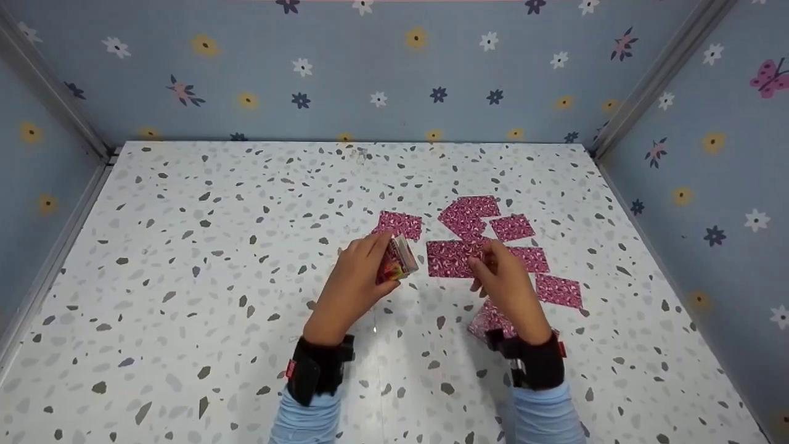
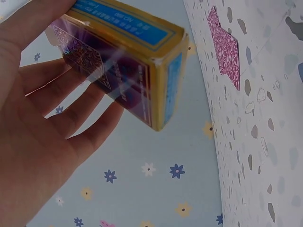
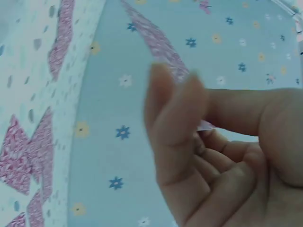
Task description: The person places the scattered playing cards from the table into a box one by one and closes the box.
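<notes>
My left hand (image 1: pixel 352 277) grips a small card box (image 1: pixel 396 259) over the table. In the left wrist view the card box (image 2: pixel 128 71) has gold edges, blue end panels and a purple patterned face, with the thumb over it and fingers beneath. To the right, my right hand (image 1: pixel 510 290) pinches a pink-and-white patterned playing card (image 1: pixel 450 258) by its right end, between thumb and fingers. The right wrist view shows this playing card (image 3: pixel 158 42) raised and nearly edge-on, partly hidden behind the fingertips.
Several like-patterned cards lie scattered on the speckled white table (image 1: pixel 203 259): one card (image 1: pixel 404 224) beyond the left hand, another card (image 1: pixel 558 290) at the right, and overlapping cards (image 1: pixel 463 217) behind. Some cards (image 1: pixel 491 317) lie under the right wrist. Flowered blue walls (image 1: pixel 345 68) enclose the table.
</notes>
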### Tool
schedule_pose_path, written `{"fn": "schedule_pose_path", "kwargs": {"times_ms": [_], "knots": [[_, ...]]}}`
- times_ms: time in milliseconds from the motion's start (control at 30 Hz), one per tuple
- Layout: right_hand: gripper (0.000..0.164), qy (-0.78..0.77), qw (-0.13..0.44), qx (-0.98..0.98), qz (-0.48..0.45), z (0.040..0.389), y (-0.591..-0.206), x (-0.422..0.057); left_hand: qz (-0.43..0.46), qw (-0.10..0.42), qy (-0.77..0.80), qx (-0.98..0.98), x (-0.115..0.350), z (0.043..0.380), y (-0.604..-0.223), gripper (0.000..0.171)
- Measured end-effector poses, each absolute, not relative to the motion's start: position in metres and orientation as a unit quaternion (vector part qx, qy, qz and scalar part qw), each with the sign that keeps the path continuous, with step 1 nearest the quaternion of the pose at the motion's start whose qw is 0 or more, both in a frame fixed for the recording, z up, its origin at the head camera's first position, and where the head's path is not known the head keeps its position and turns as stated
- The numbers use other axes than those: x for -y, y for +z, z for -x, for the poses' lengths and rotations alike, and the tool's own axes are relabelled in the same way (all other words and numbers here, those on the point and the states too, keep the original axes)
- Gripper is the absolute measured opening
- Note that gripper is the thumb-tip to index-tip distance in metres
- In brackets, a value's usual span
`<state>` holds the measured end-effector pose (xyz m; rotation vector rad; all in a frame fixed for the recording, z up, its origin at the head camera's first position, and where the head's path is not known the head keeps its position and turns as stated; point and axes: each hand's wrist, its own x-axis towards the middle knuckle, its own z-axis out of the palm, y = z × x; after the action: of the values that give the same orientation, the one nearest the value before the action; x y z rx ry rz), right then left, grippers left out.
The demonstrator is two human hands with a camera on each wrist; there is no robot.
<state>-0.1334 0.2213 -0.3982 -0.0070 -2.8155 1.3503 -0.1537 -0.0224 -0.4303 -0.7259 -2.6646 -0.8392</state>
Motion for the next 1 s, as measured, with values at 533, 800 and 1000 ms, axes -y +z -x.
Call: {"fn": "schedule_pose_path", "kwargs": {"times_ms": [533,800,1000], "knots": [[0.024,0.411,0.177,0.886,-0.118,0.115,-0.392,-0.186,0.265,0.144,-0.285,0.910,0.022,0.153,-0.430,0.074],[0.019,0.371,0.168,0.905,-0.120,0.116,-0.394,-0.182,0.268,0.154,-0.286,0.907,0.021,0.153,-0.429,0.073],[0.015,0.372,0.144,0.908,-0.126,0.117,-0.396,-0.182,0.266,0.152,-0.277,0.911,0.021,0.152,-0.428,0.075]]}}
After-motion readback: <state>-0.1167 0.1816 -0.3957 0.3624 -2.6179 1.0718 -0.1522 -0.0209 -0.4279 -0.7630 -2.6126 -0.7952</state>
